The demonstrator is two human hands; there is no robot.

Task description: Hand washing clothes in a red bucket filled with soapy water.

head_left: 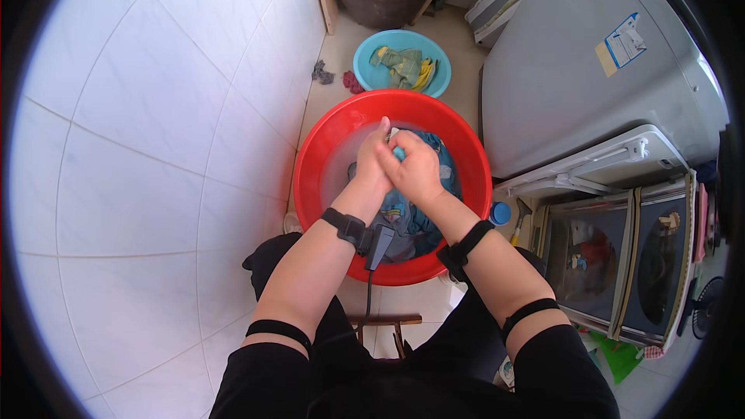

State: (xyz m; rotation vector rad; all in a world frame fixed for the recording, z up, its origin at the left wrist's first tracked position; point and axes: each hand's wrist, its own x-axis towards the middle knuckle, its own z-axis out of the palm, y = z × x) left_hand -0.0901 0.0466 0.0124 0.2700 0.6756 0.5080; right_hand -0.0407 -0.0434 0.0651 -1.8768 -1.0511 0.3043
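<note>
Both of my hands meet above a large red basin [312, 128]. My left hand [372, 161] has its thumb pointing away from me; its other fingers are mostly hidden where the hands press together. Against it, my right hand [415, 169] is closed with curled fingers. A small light-blue piece [399, 153] shows between the hands, and a bit of white shows just beyond it. I cannot make out what these are. Below lie wet blue and grey clothes [419, 221], bunched in the basin's right half, with cloudy water at the left.
Beyond stands a light-blue basin [365, 54] holding a green and yellow garment [403, 66]. Small dark red [352, 82] and grey cloths [322, 73] lie on the floor beside it. A tiled wall [140, 178] rises at left; a grey appliance [574, 54] and glass-door cabinet [590, 264] stand right.
</note>
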